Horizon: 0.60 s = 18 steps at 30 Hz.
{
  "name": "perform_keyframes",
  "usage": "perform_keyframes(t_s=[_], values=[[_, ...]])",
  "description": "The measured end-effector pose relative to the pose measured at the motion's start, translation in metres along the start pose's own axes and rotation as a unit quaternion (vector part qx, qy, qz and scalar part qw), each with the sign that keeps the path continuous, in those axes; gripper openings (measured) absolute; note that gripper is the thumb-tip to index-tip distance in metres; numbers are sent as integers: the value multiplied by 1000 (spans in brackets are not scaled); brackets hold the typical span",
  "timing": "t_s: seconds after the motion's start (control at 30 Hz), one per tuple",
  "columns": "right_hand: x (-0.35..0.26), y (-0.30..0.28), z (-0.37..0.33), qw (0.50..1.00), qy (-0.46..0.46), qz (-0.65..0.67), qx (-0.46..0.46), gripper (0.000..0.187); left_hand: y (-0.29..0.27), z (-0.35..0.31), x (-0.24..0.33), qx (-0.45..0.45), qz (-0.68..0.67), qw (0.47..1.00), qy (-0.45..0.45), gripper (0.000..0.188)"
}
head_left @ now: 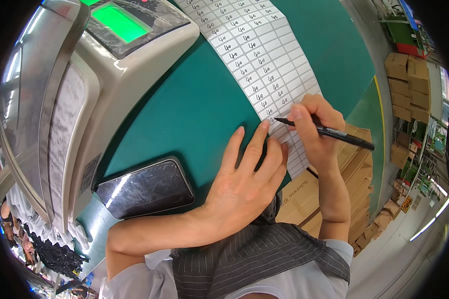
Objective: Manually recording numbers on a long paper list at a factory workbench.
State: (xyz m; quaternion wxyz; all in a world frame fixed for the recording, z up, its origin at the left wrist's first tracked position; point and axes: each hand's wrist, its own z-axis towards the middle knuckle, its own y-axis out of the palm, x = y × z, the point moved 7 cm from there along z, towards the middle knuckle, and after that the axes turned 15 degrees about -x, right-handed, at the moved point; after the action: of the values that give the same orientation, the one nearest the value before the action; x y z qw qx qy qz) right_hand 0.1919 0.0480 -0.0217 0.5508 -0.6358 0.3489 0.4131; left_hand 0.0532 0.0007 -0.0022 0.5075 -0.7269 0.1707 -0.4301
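Observation:
A long sheet of white label stickers (264, 55) runs across the green table, its small cells in columns. Many cells in the left columns bear handwritten black marks; those in the right column look blank. My right hand (318, 127) grips a black marker pen (341, 136), its tip touching or just above a label near the sheet's lower left edge. Flat beside it lies my left hand (249, 172), fingers spread, with fingertips on the sheet's edge and the table. The sheet's near end goes past the table edge, partly behind my hands.
To the left stands a weighing scale (134, 70) with a lit green display. A dark smartphone (147, 188) lies by my left forearm. Flattened cardboard (304, 199) sits below the table's near edge. Stacked cartons (406, 87) and shelves stand beyond the aisle on the right.

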Motion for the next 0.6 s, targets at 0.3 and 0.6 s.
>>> perform_keyframes(t_s=[0.3,0.6], values=[[6,-13,0,1000,-5,-24,-1,17,3,-1,1,2,39,999,23,41],[9,-15,1,999,-5,22,43,17,2,1,1,3,8,1000,1,40]])
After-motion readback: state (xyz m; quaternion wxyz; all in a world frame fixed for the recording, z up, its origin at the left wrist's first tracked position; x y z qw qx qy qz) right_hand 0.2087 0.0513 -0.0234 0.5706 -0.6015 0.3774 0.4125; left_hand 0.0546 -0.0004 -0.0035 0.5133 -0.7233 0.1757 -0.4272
